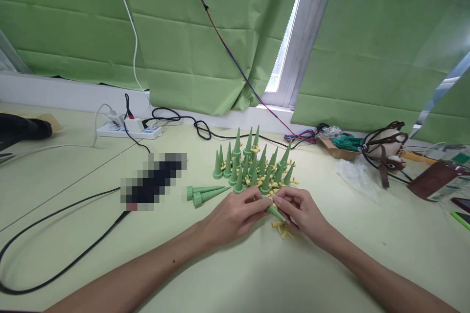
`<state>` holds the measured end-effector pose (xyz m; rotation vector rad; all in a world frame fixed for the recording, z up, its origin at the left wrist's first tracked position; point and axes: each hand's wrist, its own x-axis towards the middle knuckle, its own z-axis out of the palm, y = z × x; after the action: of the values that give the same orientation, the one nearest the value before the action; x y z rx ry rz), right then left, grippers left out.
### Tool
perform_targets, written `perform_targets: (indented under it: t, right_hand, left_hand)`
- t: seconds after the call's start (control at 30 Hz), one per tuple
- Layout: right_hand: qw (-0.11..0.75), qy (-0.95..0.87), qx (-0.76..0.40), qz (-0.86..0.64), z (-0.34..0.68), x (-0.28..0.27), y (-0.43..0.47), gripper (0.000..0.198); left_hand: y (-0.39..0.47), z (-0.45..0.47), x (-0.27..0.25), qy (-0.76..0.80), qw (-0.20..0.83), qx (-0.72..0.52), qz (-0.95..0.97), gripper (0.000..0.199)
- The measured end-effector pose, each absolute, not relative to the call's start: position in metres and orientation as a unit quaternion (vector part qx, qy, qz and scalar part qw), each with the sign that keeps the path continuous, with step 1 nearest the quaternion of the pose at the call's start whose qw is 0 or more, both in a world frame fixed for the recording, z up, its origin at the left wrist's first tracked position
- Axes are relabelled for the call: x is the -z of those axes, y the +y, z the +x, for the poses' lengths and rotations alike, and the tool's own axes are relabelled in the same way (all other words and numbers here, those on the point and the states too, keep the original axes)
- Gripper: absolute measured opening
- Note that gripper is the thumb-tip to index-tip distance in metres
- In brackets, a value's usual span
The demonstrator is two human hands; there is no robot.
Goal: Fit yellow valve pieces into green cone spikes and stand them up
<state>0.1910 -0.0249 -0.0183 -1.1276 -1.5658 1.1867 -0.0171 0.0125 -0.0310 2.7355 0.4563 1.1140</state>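
My left hand (240, 212) is closed around a green plastic cone spike (276, 213), whose tip points toward the lower right. Beside it, the thumb and fingers of my right hand (301, 209) pinch together at the spike, where a bit of a small yellow plastic connector shows. The fingers hide most of that connector. Several loose yellow T-shaped connectors (283, 230) lie on the table just below my right hand. Two more green spikes (210, 194) rest on their sides to the left of my left hand. Behind both hands stand several upright green spikes (252, 168) with yellow connectors among them.
A power strip (128, 130) with plugs and cables sits at the back left. Nearer is a blurred dark object (154, 181) with a black cable. At the right are a cardboard box (340, 149), clear plastic bag (356, 173) and dark red case (433, 179).
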Motion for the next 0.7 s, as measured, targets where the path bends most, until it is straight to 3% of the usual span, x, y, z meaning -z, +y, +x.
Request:
perform_targets:
  t: [0.33,0.5,0.7]
  right_hand:
    - [0.478,-0.622,-0.426,-0.451,0.192,0.021,-0.023,0.039]
    - [0.497,-0.631,-0.389,-0.451,0.192,0.02,-0.025,0.038]
    - [0.488,-0.658,-0.388,-0.421,0.191,0.023,-0.03,0.03]
  left_hand:
    - [0.005,-0.01,0.028,0.303,0.233,-0.375,0.845,0.015]
    - [0.006,-0.007,0.021,0.328,0.275,-0.346,0.835,0.041]
    - [0.007,-0.005,0.021,0.347,0.352,-0.323,0.807,0.051]
